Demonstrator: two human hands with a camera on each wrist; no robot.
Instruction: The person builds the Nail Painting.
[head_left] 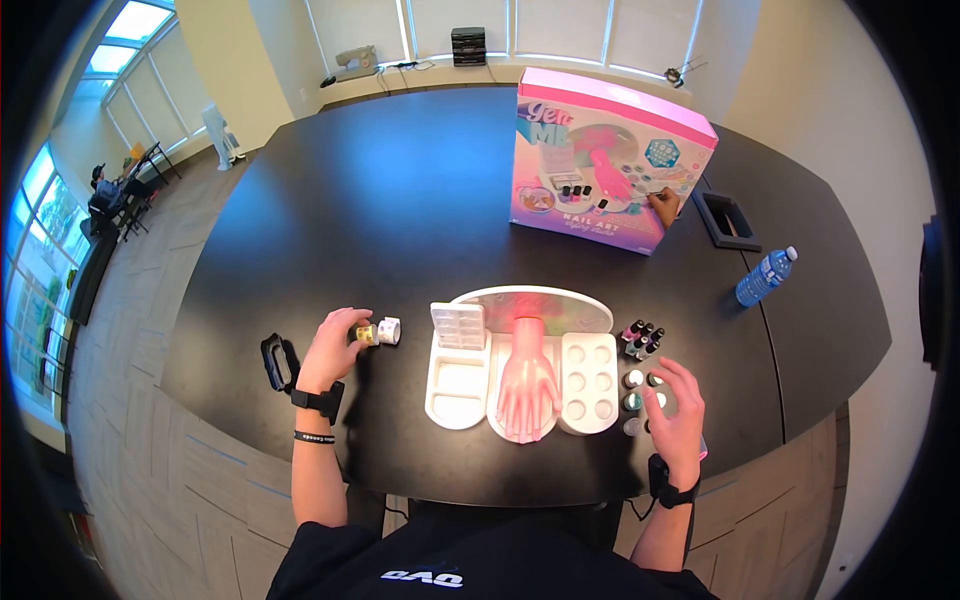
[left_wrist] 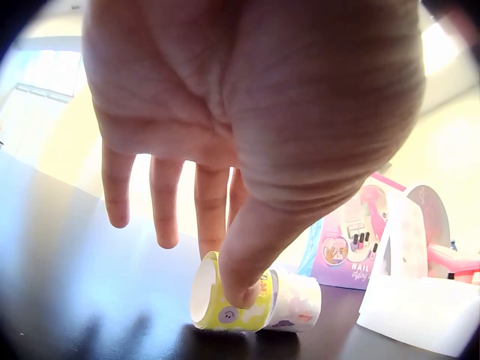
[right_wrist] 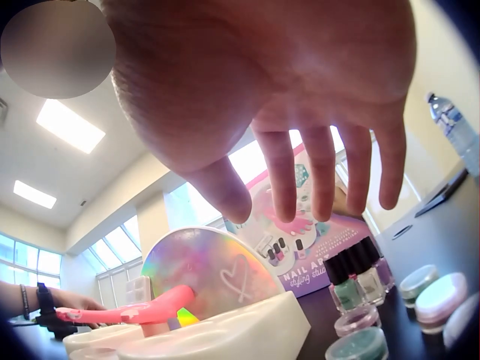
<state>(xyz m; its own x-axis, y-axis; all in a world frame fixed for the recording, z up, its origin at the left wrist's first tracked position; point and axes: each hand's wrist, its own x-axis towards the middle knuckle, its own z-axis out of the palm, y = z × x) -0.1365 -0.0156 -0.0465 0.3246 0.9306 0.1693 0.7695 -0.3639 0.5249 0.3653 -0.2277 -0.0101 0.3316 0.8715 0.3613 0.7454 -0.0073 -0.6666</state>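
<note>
My left hand [head_left: 332,345] pinches a yellow patterned roll of stickers [left_wrist: 236,311] between thumb and forefinger, low over the table. A white patterned roll [head_left: 389,331] stands right beside it, on the side toward the white nail station. My right hand [head_left: 678,418] hovers with fingers spread above several small round jars [head_left: 633,379]; it holds nothing. Behind those jars stands a cluster of nail polish bottles [right_wrist: 364,277] with black caps. At the centre, a pink model hand [head_left: 528,385] lies palm down on the white nail station [head_left: 458,405], whose curved back panel [right_wrist: 202,259] shines iridescent.
A large pink nail art box [head_left: 605,165] stands behind the station. To the right are a water bottle [head_left: 766,277] and a black table socket recess [head_left: 728,220]. A black open case [head_left: 279,362] lies left of my left wrist. Someone sits [head_left: 108,190] far off at left.
</note>
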